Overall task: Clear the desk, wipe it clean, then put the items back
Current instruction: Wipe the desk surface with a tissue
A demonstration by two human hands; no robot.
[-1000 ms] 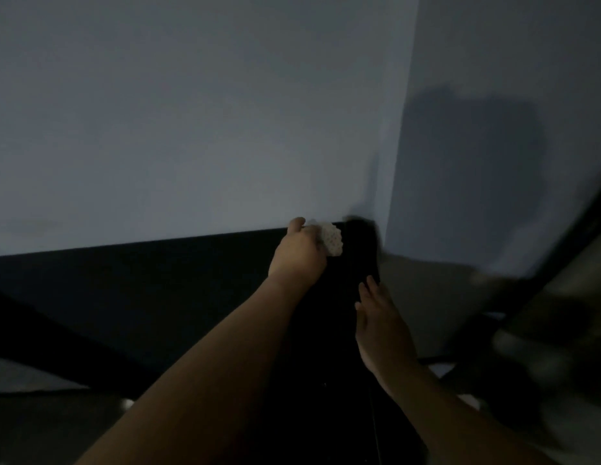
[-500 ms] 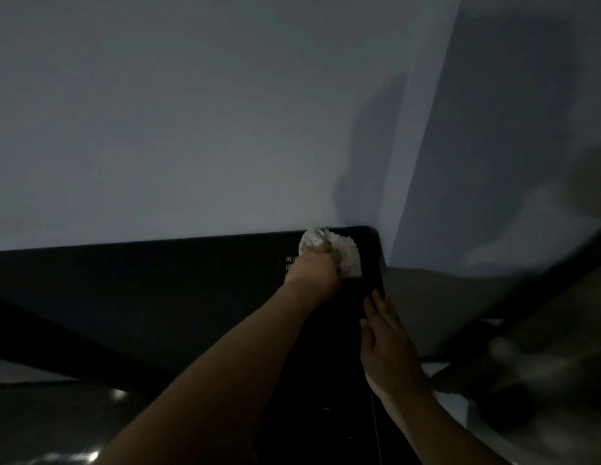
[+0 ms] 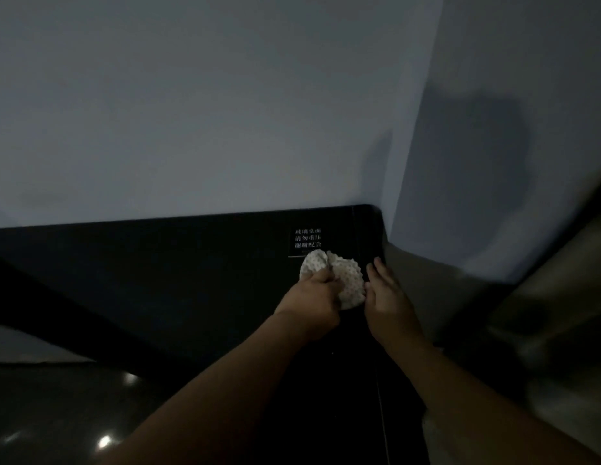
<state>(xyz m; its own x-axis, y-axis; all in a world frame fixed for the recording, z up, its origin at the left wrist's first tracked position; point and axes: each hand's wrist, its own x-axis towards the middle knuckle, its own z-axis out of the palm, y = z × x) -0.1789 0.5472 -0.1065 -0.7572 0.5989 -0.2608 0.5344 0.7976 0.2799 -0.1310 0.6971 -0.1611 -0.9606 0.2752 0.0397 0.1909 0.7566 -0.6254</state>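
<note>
A black glass desk (image 3: 178, 263) runs along the pale wall in dim light. My left hand (image 3: 312, 302) grips a white dotted cloth (image 3: 349, 280) bunched against the desk top near its far right corner. My right hand (image 3: 388, 302) lies flat on the desk just right of the cloth, fingers straight, its thumb side touching the cloth. A small label with white characters (image 3: 307, 238) is stuck on the desk just beyond the cloth.
Two pale walls meet in a corner (image 3: 403, 162) right behind the desk's end. A blurred grey-beige shape (image 3: 554, 330) fills the right side. Dark glossy floor with light spots (image 3: 104, 441) shows at lower left.
My left hand has drawn the cloth back from the desk's far corner toward me, uncovering the label. My right hand stayed flat beside it and now touches the cloth.
</note>
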